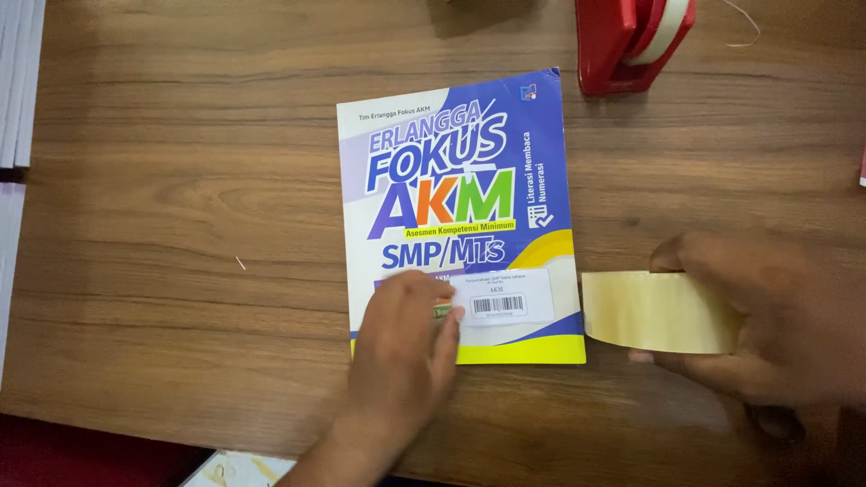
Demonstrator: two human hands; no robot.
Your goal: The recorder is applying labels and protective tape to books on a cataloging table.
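Note:
A purple, white and yellow paperback book [460,180] lies flat on the wooden table [180,198]. A white barcode label [502,296] sits on its lower cover. My left hand [406,347] presses flat on the book's lower left part, fingertips at the label's left edge. My right hand [767,320] holds a wide roll of clear yellowish tape [658,311] just right of the book, level with the label. A stretch of tape appears to run from the roll over the label.
A red tape dispenser [627,41] stands at the table's far edge, above the book. White stacked sheets or books [18,81] lie at the far left. A patterned paper corner [239,471] shows under the near table edge.

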